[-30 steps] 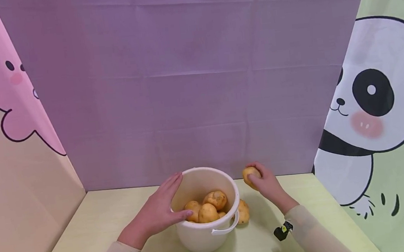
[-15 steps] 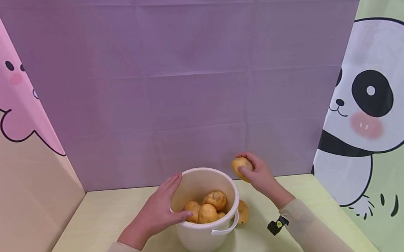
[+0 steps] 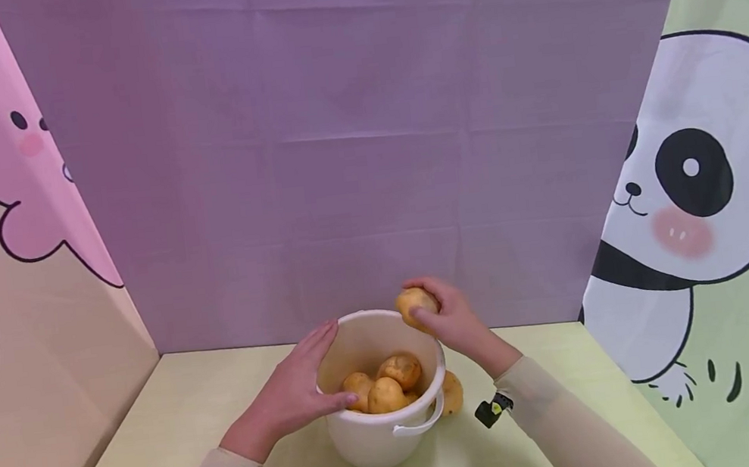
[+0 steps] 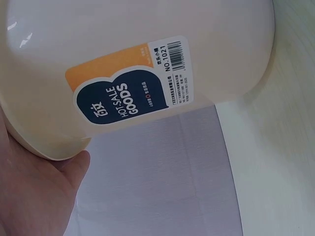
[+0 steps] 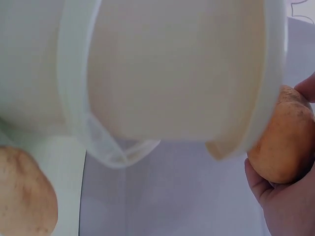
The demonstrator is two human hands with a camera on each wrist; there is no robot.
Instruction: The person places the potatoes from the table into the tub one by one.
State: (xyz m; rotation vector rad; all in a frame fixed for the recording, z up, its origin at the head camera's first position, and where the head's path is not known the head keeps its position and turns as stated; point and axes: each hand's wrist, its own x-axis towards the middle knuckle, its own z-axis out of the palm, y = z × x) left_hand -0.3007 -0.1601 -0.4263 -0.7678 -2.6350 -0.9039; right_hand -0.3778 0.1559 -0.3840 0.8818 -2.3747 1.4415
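A white bucket [image 3: 377, 439] stands upright on the table, with several potatoes [image 3: 386, 395] lying inside. My left hand [image 3: 293, 390] holds the bucket's left rim, the thumb reaching over the edge. In the left wrist view, part of that hand [image 4: 39, 191] shows against the rim beside a printed label [image 4: 128, 83]. Above the bucket's right rim, my right hand [image 3: 450, 318] grips another potato [image 3: 416, 307] between thumb and fingers. The right wrist view shows this held potato [image 5: 283, 142] close to the bucket's rim.
One potato [image 3: 451, 393] lies on the table [image 3: 226, 386] just right of the bucket, partly hidden by it. The bucket's handle [image 3: 419, 427] hangs down at its front right. A purple cloth backdrop [image 3: 363, 189] rises behind the table.
My right hand has carried its potato leftward and up, from right of the bucket to above its right rim. The left hand and bucket have stayed in place.
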